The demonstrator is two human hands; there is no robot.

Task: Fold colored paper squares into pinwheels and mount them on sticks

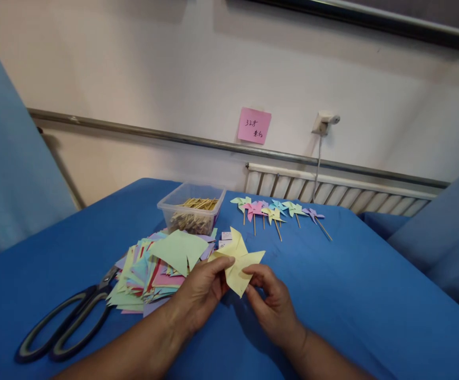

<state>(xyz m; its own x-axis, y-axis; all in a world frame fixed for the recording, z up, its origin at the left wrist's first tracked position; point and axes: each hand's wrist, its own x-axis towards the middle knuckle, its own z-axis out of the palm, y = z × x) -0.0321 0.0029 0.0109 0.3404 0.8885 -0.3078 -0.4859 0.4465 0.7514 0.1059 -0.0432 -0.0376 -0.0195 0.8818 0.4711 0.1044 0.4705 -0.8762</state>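
So you've got the yellow paper pinwheel [238, 262] up off the blue table [352, 295], pinched between both hands right in front of you. Your left hand [200, 289] is closed on its left edge with thumb and fingertips, and your right hand [271, 301] is gripping the lower right corner from underneath, fingers curled onto the paper. It looks to me like you're mid-fold, getting the blades pulled in toward the centre, so my tip would be: keep that left pinch near the middle so the points that are already gathered don't spring back, and let the right hand do the moving, one corner at a time. Don't crease the curved blades flat, they need the puff to catch air. The clear tub of wooden sticks [192, 211] sits just behind the pile of coloured paper squares [154, 269], near enough that one hand can reach it while the other holds the centre, I'd guess. The finished pinwheels [277, 211] lined up further back are a decent reference for how tight the centre should sit. The scissors [67, 322] lie off to your left, beside the paper pile and apart from both hands. There's a pink sticky note [254, 125] on the wall, can't read it properly.
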